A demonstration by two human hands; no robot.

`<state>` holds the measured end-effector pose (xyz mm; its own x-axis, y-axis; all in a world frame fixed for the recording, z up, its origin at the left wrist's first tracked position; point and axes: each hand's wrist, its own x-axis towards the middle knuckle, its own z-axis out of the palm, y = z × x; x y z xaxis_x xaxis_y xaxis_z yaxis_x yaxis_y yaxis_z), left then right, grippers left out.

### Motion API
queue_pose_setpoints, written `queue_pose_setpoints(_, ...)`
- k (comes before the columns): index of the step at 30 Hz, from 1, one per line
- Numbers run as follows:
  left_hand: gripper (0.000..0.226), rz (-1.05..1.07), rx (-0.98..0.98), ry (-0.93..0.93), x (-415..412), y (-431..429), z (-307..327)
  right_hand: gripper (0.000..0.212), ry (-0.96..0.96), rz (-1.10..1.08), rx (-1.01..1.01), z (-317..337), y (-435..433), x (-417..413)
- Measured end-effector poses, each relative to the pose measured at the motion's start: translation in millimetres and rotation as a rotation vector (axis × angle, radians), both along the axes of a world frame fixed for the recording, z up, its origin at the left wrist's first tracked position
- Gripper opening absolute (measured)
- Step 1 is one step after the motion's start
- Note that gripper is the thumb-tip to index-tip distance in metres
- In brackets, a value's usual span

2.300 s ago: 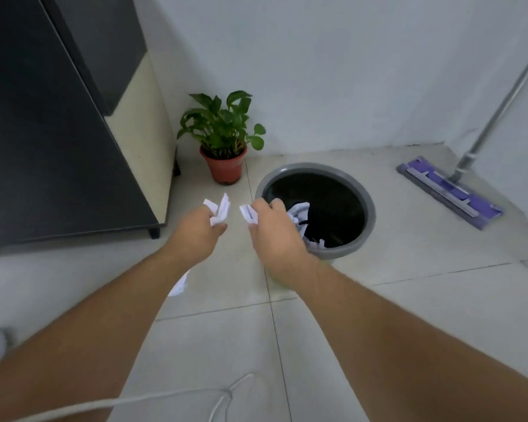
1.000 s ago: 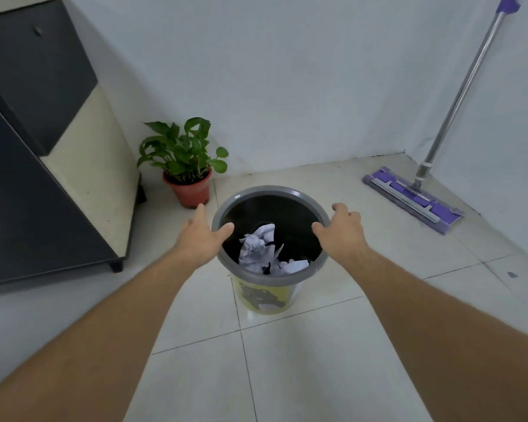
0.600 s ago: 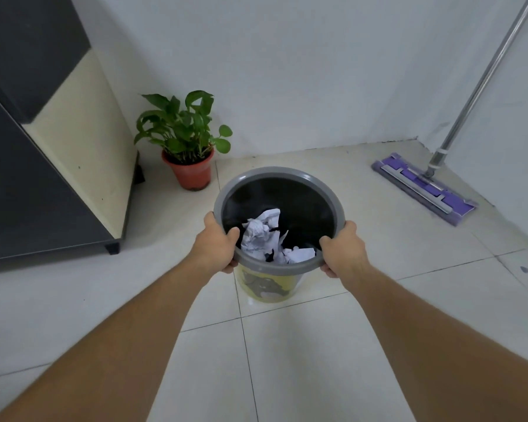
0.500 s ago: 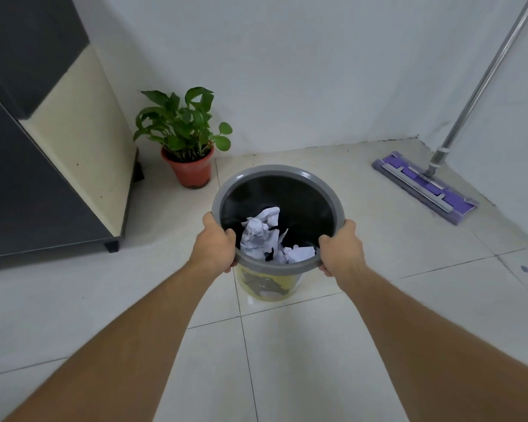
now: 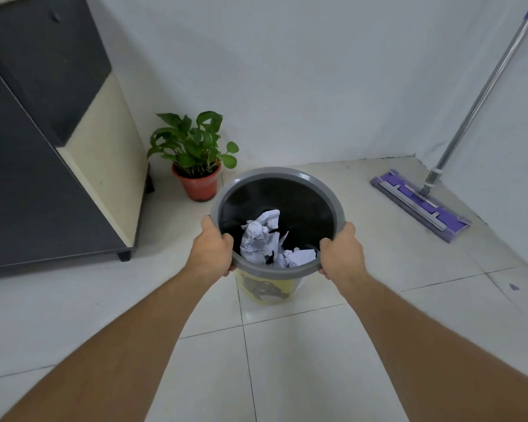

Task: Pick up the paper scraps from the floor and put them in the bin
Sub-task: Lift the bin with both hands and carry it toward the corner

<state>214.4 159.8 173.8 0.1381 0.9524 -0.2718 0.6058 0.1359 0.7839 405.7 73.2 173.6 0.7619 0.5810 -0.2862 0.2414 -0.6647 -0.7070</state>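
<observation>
Scraps dropped, both hands now clamp the bin: left hand [image 5: 211,254] and right hand [image 5: 342,254] gripping the bin [image 5: 275,175] rim mid-frame, paper scraps [image 5: 261,239] inside, job looks done.

Soft, even, slightly cool light fills the scene, moderately bright, its source out of view. Shadows are faint: a dim patch on the floor [image 5: 287,376] beneath the bin [image 5: 333,196], whose inside stays dark. The wide lens bows the cabinet [image 5: 37,178] at far left. Detail is slightly soft throughout.
</observation>
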Motion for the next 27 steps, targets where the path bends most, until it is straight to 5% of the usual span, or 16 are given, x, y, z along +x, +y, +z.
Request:
queue_pose_setpoints(7,0.026,0.002,-0.015,-0.022,-26.4,-14.0,173.0,0.036,-0.003,0.056,0.045,161.3,-9.5,-17.1)
queue_pose_setpoints(20,0.009,-0.008,0.120,-0.082,-37.2,-34.1,645.4,0.029,0.024,0.164,0.258,632.8,-39.4,-9.8)
queue_pose_setpoints(27,0.015,-0.030,0.146,-0.108,-0.2,-58.1,834.7,0.029,0.003,0.223,0.297,826.8,-72.2,20.9)
